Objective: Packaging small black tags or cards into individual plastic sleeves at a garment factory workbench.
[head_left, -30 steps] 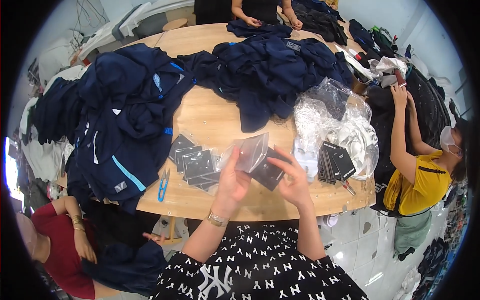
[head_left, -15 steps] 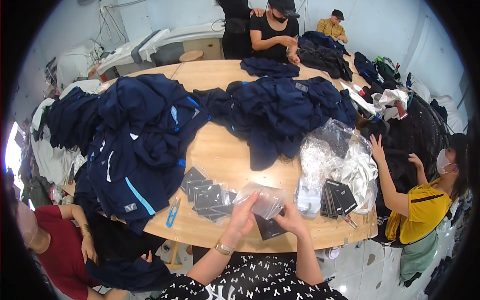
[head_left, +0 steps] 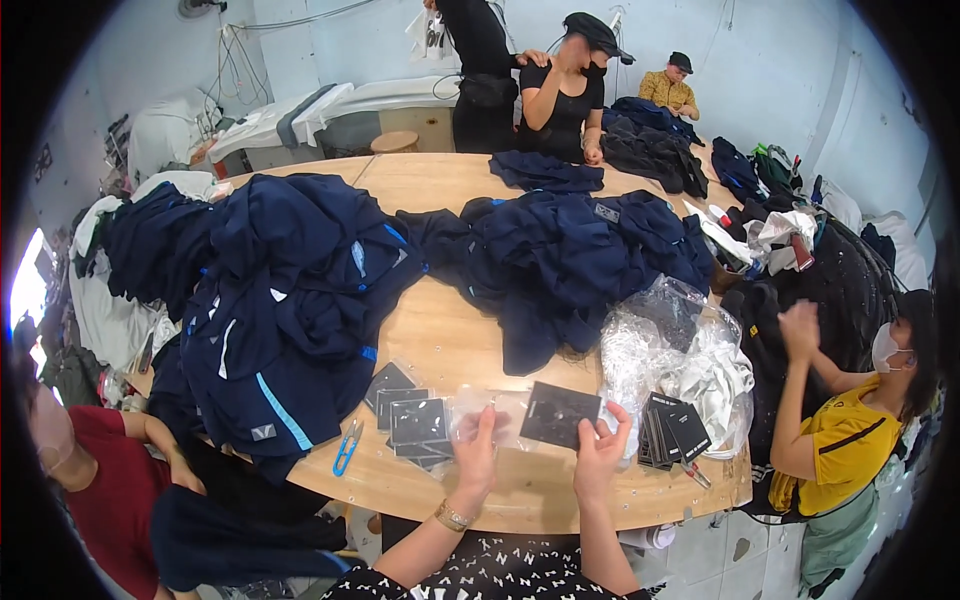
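My left hand (head_left: 474,458) pinches a small clear plastic bag (head_left: 508,408) between thumb and fingers, above the table's near edge. In my right hand (head_left: 602,448), a flat black card (head_left: 556,412) is gripped by its right side, thumb on top. The card's left edge meets or overlaps the bag; whether it is inside the bag I cannot tell. Just left of my left hand lie several black cards in clear bags (head_left: 416,424). A fanned stack of black cards (head_left: 668,424) rests to the right of my right hand.
Blue-handled thread snips (head_left: 347,450) lie left of the bagged cards. Heaps of navy garments (head_left: 290,250) cover the table's left and middle. Clear plastic bags and white cloth (head_left: 650,340) sit at the right. Co-workers stand or sit around, one in yellow (head_left: 850,430) close by.
The black card that lay on the table beneath my hands is now lifted in my right hand. That hand has left the bag, which stays in my left. The view has tilted slightly upward.
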{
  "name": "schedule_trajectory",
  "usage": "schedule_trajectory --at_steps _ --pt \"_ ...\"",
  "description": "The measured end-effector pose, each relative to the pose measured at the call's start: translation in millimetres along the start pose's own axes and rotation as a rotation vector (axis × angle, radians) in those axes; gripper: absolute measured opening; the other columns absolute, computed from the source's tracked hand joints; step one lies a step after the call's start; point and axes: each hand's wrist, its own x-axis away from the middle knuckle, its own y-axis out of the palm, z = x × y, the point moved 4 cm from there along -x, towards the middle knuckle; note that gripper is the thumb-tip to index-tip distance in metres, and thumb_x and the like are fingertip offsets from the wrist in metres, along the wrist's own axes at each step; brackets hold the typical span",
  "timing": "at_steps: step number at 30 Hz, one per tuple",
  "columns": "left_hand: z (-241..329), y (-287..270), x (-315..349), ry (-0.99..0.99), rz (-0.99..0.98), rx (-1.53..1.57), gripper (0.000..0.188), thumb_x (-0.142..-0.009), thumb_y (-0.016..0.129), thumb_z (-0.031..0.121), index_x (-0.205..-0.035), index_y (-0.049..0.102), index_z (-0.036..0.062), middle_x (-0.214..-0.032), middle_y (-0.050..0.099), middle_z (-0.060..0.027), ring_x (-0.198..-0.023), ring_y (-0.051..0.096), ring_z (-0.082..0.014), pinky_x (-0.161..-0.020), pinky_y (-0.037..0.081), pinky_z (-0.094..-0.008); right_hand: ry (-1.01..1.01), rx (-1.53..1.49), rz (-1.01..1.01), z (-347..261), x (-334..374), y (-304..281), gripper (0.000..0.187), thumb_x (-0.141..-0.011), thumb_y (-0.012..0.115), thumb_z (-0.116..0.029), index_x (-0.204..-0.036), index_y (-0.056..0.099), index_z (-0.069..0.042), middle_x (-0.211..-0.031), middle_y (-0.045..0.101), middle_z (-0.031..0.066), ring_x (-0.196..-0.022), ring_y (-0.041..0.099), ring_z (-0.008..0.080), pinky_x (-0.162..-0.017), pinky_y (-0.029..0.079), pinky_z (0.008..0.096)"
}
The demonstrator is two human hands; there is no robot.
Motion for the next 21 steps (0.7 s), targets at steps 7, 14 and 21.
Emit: schedule_trajectory --at_steps 7,14,21 --pt "14 -3 -3 0.111 -0.021 -0.083 0.012 -0.087 0.054 0.012 -0.081 0.056 0.0020 -0.079 0.060 -0.0035 -0.070 0.055 -0.0080 -0.065 0.044 -0.0223 0.334 0.180 -0.485 -6 18 26 0.060 -0.080 0.056 0.000 -0.129 0.022 -0.004 -0.083 0.059 0.0163 -0.064 0.063 0.0186 -0.040 0.049 0.0253" --pt "28 5 -10 0.102 -0.004 0.030 0.015 -0.087 0.053 0.017 -0.083 0.054 0.0017 -0.078 0.061 -0.0069 -0.070 0.060 -0.0134 -0.056 0.048 -0.0235 0.256 0.082 -0.310 -10 14 25 0.046 -0.080 0.055 0.001 -0.116 0.028 -0.006 -0.084 0.058 0.0187 -0.051 0.060 0.0211 -0.037 0.046 0.0249" --pt "47 5 -14 0.102 0.029 0.028 0.022 -0.087 0.054 0.022 -0.083 0.056 0.0000 -0.077 0.061 -0.0088 -0.067 0.062 -0.0164 -0.053 0.050 -0.0263 0.102 0.109 -0.194 -34 15 27 0.042 -0.082 0.053 -0.002 -0.113 0.026 -0.005 -0.086 0.056 0.0190 -0.052 0.060 0.0238 -0.035 0.045 0.0255"
